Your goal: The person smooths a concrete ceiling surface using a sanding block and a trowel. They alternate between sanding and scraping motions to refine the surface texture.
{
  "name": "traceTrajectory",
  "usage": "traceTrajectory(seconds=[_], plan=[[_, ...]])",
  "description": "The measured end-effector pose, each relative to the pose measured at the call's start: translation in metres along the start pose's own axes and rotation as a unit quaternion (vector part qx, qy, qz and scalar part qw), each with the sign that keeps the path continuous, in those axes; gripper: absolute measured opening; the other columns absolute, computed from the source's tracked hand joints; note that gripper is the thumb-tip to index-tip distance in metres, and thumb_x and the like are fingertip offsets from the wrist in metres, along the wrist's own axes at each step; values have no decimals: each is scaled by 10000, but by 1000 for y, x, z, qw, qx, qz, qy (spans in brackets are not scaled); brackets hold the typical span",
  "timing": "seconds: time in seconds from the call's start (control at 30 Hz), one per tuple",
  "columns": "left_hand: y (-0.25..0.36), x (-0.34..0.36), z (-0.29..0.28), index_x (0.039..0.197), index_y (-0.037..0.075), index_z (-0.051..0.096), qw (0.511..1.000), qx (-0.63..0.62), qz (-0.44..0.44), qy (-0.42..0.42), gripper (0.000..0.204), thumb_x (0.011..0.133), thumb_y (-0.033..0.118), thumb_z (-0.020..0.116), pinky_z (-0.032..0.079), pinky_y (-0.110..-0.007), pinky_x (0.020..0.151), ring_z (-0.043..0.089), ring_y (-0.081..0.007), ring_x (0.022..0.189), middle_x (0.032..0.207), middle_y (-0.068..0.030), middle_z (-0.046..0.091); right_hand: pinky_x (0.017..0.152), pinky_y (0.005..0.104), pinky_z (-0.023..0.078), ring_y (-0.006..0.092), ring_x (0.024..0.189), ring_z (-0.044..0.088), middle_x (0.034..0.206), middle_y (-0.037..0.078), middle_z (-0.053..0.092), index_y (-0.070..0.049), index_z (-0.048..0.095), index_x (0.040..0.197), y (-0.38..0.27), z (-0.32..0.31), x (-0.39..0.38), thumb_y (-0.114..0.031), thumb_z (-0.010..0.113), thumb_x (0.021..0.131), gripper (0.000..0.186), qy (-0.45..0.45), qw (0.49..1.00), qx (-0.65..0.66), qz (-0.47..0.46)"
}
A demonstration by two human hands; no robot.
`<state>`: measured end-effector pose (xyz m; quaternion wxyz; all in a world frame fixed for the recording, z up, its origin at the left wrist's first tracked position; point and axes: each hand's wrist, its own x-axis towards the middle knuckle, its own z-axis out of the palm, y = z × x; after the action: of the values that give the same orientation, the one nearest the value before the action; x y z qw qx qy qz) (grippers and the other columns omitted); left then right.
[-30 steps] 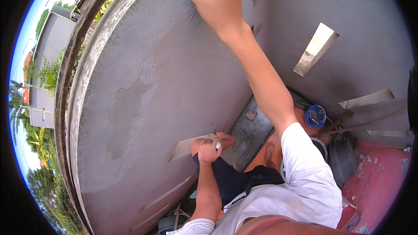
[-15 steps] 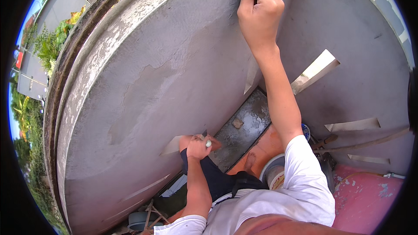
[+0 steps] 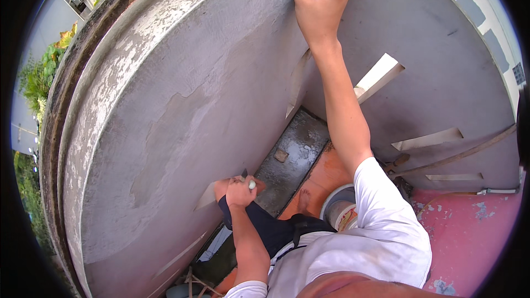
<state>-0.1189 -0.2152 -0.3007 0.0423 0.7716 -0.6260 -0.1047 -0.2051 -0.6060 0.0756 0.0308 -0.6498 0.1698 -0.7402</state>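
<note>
Two hands: our L hand (image 3: 240, 192) wraps a pale-handled tool (image 3: 252, 185) low beside the wall (image 3: 182, 171), butt approx. toward us, dark tip up-left. Our R hand (image 3: 323, 5), fingers bent, is high by same wall, well apart; we can't tell if pinching anything.

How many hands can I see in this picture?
2. The left hand is low down, gripping a pale-handled tool; the right hand is high up, at the picture's top edge. Any others would be hidden.
</note>
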Motion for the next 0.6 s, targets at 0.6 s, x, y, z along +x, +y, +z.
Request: traceTrajectory(seconds=[0.6], plan=[[-1, 5, -6, 1032, 156, 670, 998, -31, -41, -28, 261, 835, 323, 632, 519, -450, 844, 716, -330, 728, 713, -138, 718, 547, 267, 398, 142, 599, 413, 731, 51, 458, 28, 685, 1308, -121, 3, -37, 81, 691, 911, 400, -59, 995, 59, -50]])
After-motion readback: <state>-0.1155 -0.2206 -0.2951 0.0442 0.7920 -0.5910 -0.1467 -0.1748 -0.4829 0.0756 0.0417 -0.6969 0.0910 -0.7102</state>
